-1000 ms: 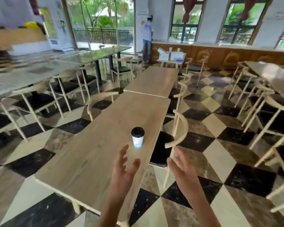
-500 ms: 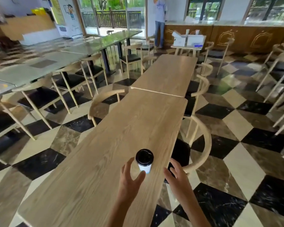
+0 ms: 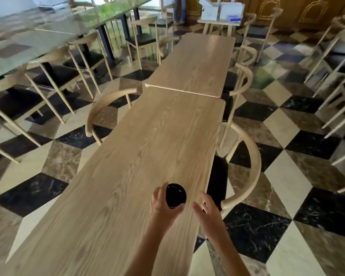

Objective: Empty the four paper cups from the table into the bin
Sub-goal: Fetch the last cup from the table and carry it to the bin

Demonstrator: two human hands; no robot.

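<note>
The cup stands upright near the right edge of the tabletop, seen from above as little more than its black lid, and I think the lift goes best if the left hand closes low round the body rather than on the lid, then rises straight so nothing spills on the way to a bin that is not in sight. That hand's grip is curled half round the cup, fingers at the far side and thumb near, apparently touching but not yet clamped. The right hand hovers just beside, fingers spread and holding nothing.
</note>
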